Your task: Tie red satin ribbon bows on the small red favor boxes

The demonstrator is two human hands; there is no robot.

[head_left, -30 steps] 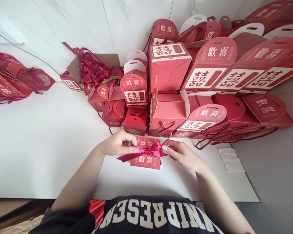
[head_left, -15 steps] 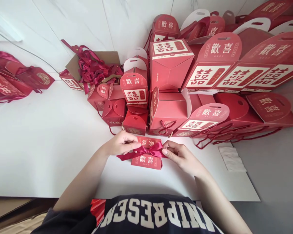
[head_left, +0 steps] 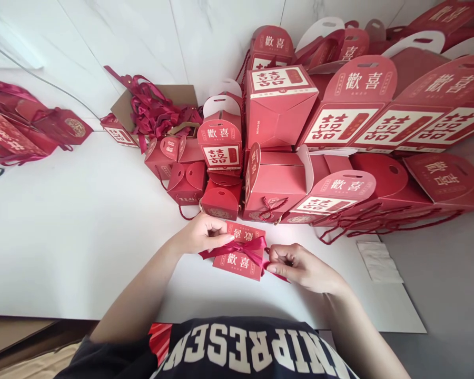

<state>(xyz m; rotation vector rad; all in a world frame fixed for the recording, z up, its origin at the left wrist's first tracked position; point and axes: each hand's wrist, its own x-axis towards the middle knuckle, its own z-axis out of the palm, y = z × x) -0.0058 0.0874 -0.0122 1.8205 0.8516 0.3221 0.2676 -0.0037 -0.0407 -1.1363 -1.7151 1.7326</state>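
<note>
A small red gift box (head_left: 238, 261) with white characters lies on the white table (head_left: 71, 231) in front of me. A dark red ribbon (head_left: 245, 246) is tied across its top. My left hand (head_left: 199, 235) pinches the ribbon at the box's left side. My right hand (head_left: 296, 266) is closed on the ribbon's end at the box's right corner, pulled a little towards me.
Behind the box stands a heap of red gift boxes (head_left: 276, 173) with handle flaps, large ones (head_left: 351, 105) at the right. A cardboard box of loose ribbons (head_left: 154, 108) sits at the back. Flat red bags (head_left: 19, 131) lie far left. A white paper (head_left: 379, 260) lies at the right.
The bow's right loop has been drawn out: my right hand moved down and towards me with the ribbon end. The small box has turned slightly.
</note>
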